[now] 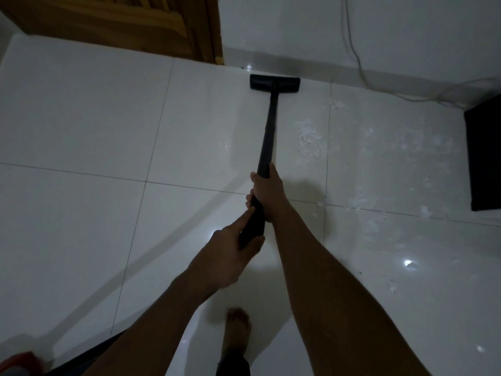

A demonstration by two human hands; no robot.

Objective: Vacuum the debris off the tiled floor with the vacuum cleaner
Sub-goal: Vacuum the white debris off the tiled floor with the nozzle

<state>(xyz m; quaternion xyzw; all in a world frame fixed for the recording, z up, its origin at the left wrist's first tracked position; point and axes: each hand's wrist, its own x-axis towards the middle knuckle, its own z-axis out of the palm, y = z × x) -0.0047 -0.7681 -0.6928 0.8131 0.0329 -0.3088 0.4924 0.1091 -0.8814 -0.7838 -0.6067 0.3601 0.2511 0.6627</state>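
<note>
A black vacuum wand (268, 134) runs from my hands up to its flat black floor head (274, 82), which rests on the white tiled floor (86, 126) close to the wall's base. My right hand (267, 191) grips the wand higher up. My left hand (230, 253) holds the wand's lower end, with a finger stretched along it. White scraps of debris (309, 139) lie to the right of the wand, and more scraps (360, 202) are scattered farther right and nearer to me.
A wooden door (122, 23) stands at the top left. A white wall with a hanging cable (355, 50) runs along the top. A dark object (485, 156) sits at the right edge. My bare foot (238, 329) is on the tiles below my hands.
</note>
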